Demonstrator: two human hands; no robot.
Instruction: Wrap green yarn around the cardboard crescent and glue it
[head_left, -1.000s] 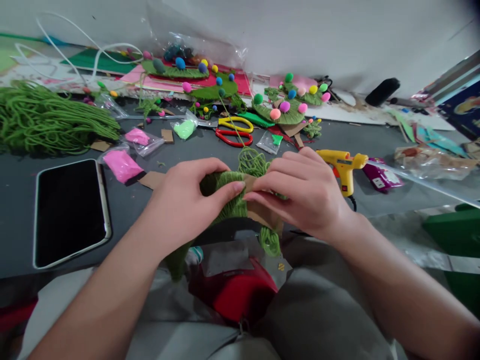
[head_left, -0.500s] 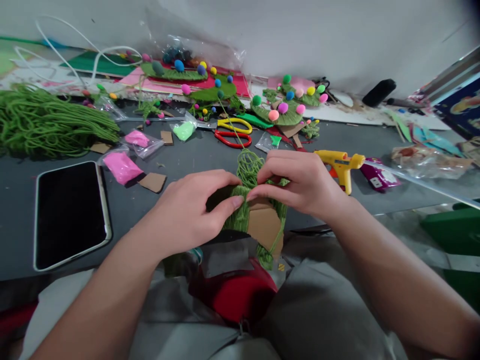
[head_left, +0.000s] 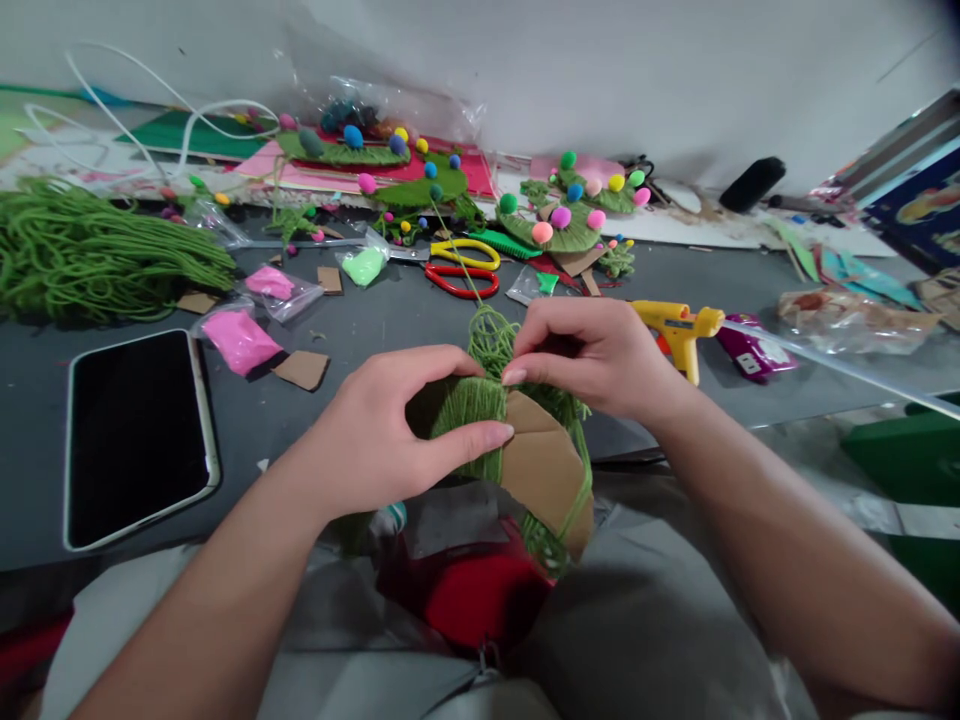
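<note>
Evidently, taken from the left, a hank of green yarn [head_left: 105,255] lies toward the far left of the table [head_left: 382,315], with a tablet [head_left: 139,435] flat below it by the near edge. The left hand [head_left: 401,420] grips a curved cardboard piece [head_left: 544,455] at the table's near edge, above the lap; its thumb lies across the front face and its fingers pass behind. The left part of the cardboard carries close-laid yarn wrapping [head_left: 469,410]; the right part is bare and creased. The right hand [head_left: 589,355] is closed in a pinch at the top edge beside the last turns, apparently on a strand, with a loose yarn bundle [head_left: 491,340] just behind. Further right, a yellow glue gun [head_left: 679,335] rests on the table.

Assessment: the cardboard should be light and fairly stiff, but liable to fold at its creases. The yarn is judged soft, non-slip and prone to tangling. The sound hold is over the wrapped part, thumb near the last turn; the bare end warrants only light pressure.
</note>
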